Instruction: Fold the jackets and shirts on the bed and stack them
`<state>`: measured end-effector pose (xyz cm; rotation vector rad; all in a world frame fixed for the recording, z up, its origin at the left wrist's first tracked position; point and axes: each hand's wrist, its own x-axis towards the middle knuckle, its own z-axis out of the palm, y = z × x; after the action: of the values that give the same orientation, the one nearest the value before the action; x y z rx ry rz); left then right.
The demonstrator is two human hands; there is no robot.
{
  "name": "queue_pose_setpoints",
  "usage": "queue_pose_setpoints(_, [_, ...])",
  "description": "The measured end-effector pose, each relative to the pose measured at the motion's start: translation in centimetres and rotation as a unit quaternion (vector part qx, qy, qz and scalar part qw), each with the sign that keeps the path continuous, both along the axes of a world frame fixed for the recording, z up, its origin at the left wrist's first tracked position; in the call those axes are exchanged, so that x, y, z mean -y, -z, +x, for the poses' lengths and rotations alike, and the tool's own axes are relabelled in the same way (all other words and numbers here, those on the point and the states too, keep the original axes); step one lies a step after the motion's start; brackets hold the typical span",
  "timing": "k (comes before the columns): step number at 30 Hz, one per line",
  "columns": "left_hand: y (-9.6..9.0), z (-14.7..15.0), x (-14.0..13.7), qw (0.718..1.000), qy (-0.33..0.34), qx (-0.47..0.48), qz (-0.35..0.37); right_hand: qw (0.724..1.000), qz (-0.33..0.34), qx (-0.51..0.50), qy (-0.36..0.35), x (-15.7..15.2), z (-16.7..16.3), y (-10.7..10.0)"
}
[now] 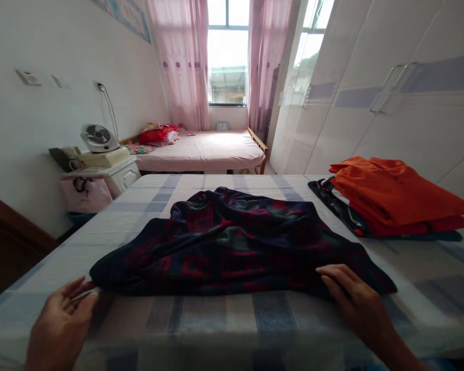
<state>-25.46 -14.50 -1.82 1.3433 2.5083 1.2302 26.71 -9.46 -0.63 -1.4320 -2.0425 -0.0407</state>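
Note:
A dark navy garment [232, 247] with red block patterns and grey-green patches lies spread and rumpled across the bed in front of me. At its left end is my left hand [64, 317], fingers stretched toward the corner and thumb apart from them. No fabric shows clearly in that hand. My right hand [353, 296] rests at the near right part of the garment, its fingers extended and touching the cloth. The garment's near edge runs roughly straight between both hands, while its far side is bunched in folds.
Folded clothes, topped by an orange shirt [398, 190], are stacked on the right of the checked bedsheet [270, 314]. White wardrobes [355, 123] line the right side. A fan [99, 138] stands on a bedside cabinet at left. Beyond is a second bed [209, 149] beneath the window.

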Motion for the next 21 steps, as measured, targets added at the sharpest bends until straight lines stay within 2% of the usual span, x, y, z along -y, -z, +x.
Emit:
queue_pose_setpoints(3, [-1.9,1.8,-0.1,0.996,-0.060,-0.002,0.059,0.995,0.015,-0.021,0.094,-0.3,0.8,0.6])
queue_pose_setpoints(7, [-3.4,4.1,-1.0,0.998,0.000,-0.063,0.019,0.988,0.013,-0.015,0.153,-0.4,1.3,2.0])
queue_pose_setpoints(12, [-1.6,4.9,-2.7,0.983,0.074,-0.165,-0.001,0.986,0.016,0.015,0.163,-0.1,1.7,2.8])
queue_pose_setpoints(14, [-0.7,4.7,-2.8,0.981,0.088,-0.174,-0.025,0.983,0.015,0.019,0.182,-0.1,2.4,2.8])
queue_pose_setpoints(16, [-0.2,4.4,-2.6,0.981,0.093,-0.161,-0.049,0.973,0.001,0.027,0.229,0.1,3.3,2.6])
queue_pose_setpoints(19, [0.2,3.7,-2.0,0.981,0.108,-0.151,-0.063,0.942,-0.042,0.041,0.331,0.4,4.5,2.2])
queue_pose_setpoints(21, [0.3,3.0,-1.6,0.973,0.146,-0.163,-0.071,0.925,-0.083,0.044,0.368,0.5,5.3,2.2])
